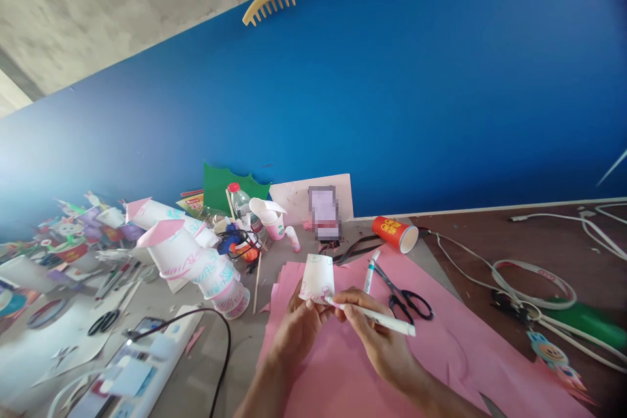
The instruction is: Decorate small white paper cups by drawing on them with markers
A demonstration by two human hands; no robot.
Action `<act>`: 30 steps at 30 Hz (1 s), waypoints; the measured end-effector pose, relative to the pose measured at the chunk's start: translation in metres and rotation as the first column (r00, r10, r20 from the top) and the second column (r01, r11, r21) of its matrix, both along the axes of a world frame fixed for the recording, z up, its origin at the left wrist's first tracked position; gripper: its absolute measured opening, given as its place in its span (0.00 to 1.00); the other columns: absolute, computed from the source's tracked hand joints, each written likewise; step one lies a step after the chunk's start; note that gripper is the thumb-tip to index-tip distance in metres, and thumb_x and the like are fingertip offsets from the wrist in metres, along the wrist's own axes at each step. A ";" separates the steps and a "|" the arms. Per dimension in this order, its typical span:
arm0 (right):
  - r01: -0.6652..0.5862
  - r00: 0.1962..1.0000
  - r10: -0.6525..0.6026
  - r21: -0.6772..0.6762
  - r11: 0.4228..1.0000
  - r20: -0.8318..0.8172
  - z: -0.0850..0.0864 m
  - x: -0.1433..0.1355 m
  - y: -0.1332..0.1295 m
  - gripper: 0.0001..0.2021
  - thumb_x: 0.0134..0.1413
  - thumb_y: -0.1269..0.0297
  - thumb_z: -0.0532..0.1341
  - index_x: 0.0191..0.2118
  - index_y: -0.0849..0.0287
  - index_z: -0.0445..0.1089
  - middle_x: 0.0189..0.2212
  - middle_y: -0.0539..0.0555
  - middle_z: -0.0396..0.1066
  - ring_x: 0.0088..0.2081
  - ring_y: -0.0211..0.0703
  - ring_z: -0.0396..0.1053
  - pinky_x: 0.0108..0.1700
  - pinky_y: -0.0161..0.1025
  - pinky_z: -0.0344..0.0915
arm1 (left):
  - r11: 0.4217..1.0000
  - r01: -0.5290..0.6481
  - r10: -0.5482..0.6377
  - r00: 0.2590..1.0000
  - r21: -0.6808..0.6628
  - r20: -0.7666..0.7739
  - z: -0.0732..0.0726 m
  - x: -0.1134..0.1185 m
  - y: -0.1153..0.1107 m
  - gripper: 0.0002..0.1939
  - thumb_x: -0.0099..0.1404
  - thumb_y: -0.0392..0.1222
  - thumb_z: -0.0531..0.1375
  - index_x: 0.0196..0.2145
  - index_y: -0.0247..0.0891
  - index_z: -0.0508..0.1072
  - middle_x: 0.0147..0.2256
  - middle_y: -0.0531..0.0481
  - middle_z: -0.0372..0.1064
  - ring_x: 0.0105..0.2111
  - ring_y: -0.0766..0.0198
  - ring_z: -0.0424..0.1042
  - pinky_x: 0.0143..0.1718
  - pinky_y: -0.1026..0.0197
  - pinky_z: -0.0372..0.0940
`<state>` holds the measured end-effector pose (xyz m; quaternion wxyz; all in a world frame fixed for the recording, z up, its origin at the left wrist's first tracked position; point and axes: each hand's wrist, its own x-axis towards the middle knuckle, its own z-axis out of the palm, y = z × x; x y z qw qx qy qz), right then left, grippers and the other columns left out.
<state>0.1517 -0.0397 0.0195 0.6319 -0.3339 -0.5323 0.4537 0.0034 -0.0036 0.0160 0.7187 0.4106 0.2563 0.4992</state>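
A white paper cup (318, 274) with pink marks near its lower edge and faint greenish marks near its top is held in my left hand (300, 328). My right hand (373, 333) grips a white marker (379, 320), its pink tip at the cup's lower right. Both hands are over pink paper (333, 379). Beyond my right hand, a white and blue marker (370, 273) and black-handled scissors (409, 300) lie on the paper.
Decorated stacked cups (210, 271) stand to the left, beside a power strip (134, 372) and a black cable. A red cup (392, 232) lies tipped over behind the paper. Phone (324, 212) and bottle (240, 202) are at the back; white cables lie right.
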 end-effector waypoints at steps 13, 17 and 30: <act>-0.001 1.000 0.001 -0.033 0.999 0.005 -0.002 0.000 0.001 0.10 0.64 0.58 0.58 0.40 0.54 0.76 0.31 0.51 0.71 0.34 0.41 0.71 0.36 0.35 0.68 | 1.000 0.028 -0.028 0.999 0.005 0.034 -0.004 -0.002 0.002 0.25 0.57 0.50 0.67 0.50 0.37 0.72 0.42 0.39 0.75 0.46 0.50 0.72 0.47 0.52 0.66; -0.007 1.000 0.007 -0.050 0.999 -0.003 -0.004 0.000 0.000 0.12 0.63 0.55 0.58 0.39 0.54 0.76 0.29 0.51 0.71 0.31 0.40 0.68 0.33 0.34 0.65 | 1.000 0.020 -0.020 0.999 -0.014 0.039 -0.004 -0.002 0.001 0.26 0.57 0.49 0.67 0.51 0.37 0.72 0.41 0.40 0.76 0.46 0.50 0.73 0.47 0.51 0.66; 0.008 0.999 -0.013 -0.150 0.989 -0.030 -0.001 0.003 0.000 0.15 0.61 0.50 0.59 0.37 0.55 0.75 0.25 0.51 0.70 0.27 0.41 0.64 0.28 0.36 0.60 | 1.000 0.020 -0.019 0.998 -0.021 0.052 -0.011 -0.008 0.004 0.17 0.58 0.50 0.66 0.41 0.35 0.75 0.40 0.41 0.76 0.45 0.51 0.73 0.50 0.49 0.63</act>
